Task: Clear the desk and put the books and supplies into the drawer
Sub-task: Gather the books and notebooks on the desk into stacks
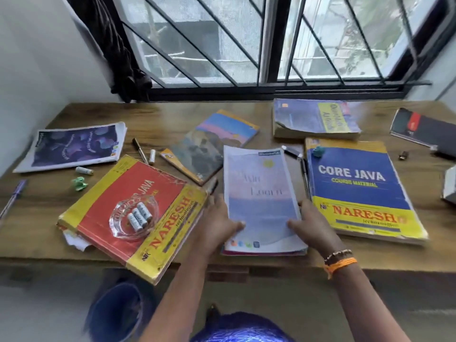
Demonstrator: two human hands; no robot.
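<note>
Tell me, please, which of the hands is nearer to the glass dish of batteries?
Left. The left hand grips the pale notebook's left edge, just right of the glass dish on the red book. The right hand holds the notebook's far edge.

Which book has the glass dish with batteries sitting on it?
The red Java book near the desk's front left edge. A glass dish holding three batteries rests on its cover; the blue Core Java book carries only a small teal lump.
</note>
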